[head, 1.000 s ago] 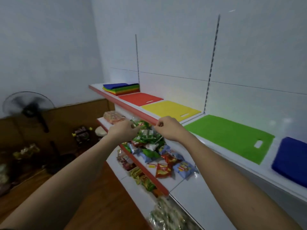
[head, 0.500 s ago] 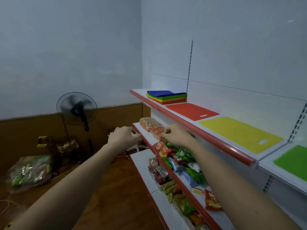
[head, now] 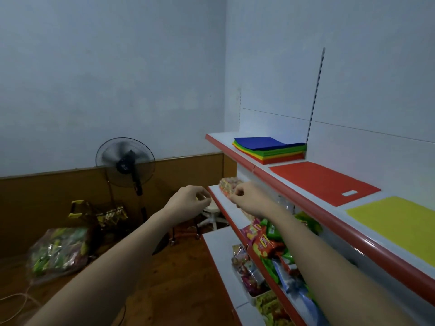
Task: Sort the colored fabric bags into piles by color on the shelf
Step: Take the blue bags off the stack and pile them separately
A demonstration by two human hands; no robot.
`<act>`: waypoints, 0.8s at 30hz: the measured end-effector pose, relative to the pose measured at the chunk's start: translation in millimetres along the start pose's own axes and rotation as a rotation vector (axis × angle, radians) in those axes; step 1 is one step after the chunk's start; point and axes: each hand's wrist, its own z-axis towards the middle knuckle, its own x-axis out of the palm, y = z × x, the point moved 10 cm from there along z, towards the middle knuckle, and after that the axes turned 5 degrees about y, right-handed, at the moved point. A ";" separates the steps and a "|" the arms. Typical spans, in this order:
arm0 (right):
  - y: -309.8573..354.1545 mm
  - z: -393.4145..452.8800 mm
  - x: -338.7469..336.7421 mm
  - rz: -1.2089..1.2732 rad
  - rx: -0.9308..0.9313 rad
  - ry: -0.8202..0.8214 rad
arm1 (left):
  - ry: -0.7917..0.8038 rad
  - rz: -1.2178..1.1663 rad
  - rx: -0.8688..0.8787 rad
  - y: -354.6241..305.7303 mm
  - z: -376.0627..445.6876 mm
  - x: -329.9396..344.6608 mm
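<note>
A mixed stack of fabric bags (head: 270, 149), blue on top with green, yellow and red beneath, lies at the far left end of the top shelf (head: 237, 158). Right of it a red bag (head: 322, 182) lies flat, then a yellow bag (head: 397, 222). My left hand (head: 188, 201) hovers in the air left of the shelving, below the stack, fingers loosely curled and holding nothing. My right hand (head: 247, 196) hovers over the left end of the middle shelf, under the top shelf's red rim, also loosely curled with nothing in it.
Snack packets (head: 270, 245) crowd the middle and lower shelves under my right arm, and one packet (head: 227, 184) lies by my right hand. A standing fan (head: 124, 163), a white stool (head: 211, 214) and a plastic sack of snacks (head: 58, 250) stand on the wooden floor at left.
The view has swung left, so the green and blue bags have left the frame. Both hands have moved left along the shelving toward the mixed stack, still holding nothing.
</note>
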 end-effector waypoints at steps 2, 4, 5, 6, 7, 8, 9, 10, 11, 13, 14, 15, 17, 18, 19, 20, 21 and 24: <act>-7.2 26.2 3.1 0.022 -0.011 -0.007 | -0.034 -0.008 0.026 4.5 23.2 -7.3; -15.1 49.9 7.5 0.025 -0.012 -0.002 | -0.055 -0.011 0.033 12.9 46.1 -12.2; -19.2 62.2 8.6 0.020 -0.012 -0.006 | -0.069 -0.015 0.033 18.3 58.3 -14.5; -23.3 75.4 8.4 0.019 -0.013 -0.016 | -0.085 -0.022 0.032 24.4 71.0 -16.8; -26.7 88.2 7.0 0.019 -0.014 -0.030 | -0.098 -0.032 0.028 31.4 83.0 -18.6; -28.9 100.4 5.7 0.020 -0.010 -0.043 | -0.103 -0.039 0.020 38.6 94.2 -19.7; -30.4 112.6 4.6 0.020 -0.012 -0.059 | -0.098 -0.039 0.013 46.3 105.4 -19.9; -31.0 125.0 3.4 0.017 -0.018 -0.080 | -0.092 -0.036 0.008 54.7 117.6 -19.7; -30.7 138.3 2.7 0.016 -0.026 -0.102 | -0.091 -0.034 0.007 63.2 131.0 -20.8; -29.8 165.9 5.2 0.017 -0.023 -0.128 | -0.104 -0.034 0.012 79.8 158.3 -25.1; -30.0 180.6 8.7 0.019 -0.014 -0.134 | -0.109 -0.033 0.017 88.2 172.0 -27.2; -29.9 195.6 13.6 0.023 -0.003 -0.137 | -0.110 -0.032 0.022 97.0 186.2 -28.5; -29.7 224.8 24.4 0.031 0.025 -0.142 | -0.095 -0.025 0.034 115.0 214.4 -29.7; -28.5 238.7 29.8 0.032 0.040 -0.144 | -0.084 -0.021 0.042 124.0 228.4 -31.2; -26.8 251.6 34.8 0.035 0.057 -0.144 | -0.073 -0.016 0.054 132.9 241.7 -33.6; -24.1 263.7 39.7 0.041 0.073 -0.139 | -0.067 -0.011 0.071 141.6 254.6 -37.2; -22.6 276.5 45.1 0.046 0.089 -0.123 | -0.065 -0.009 0.091 149.6 267.0 -41.4; -18.8 307.2 58.7 0.036 0.127 -0.051 | -0.051 -0.031 0.147 167.6 298.9 -49.0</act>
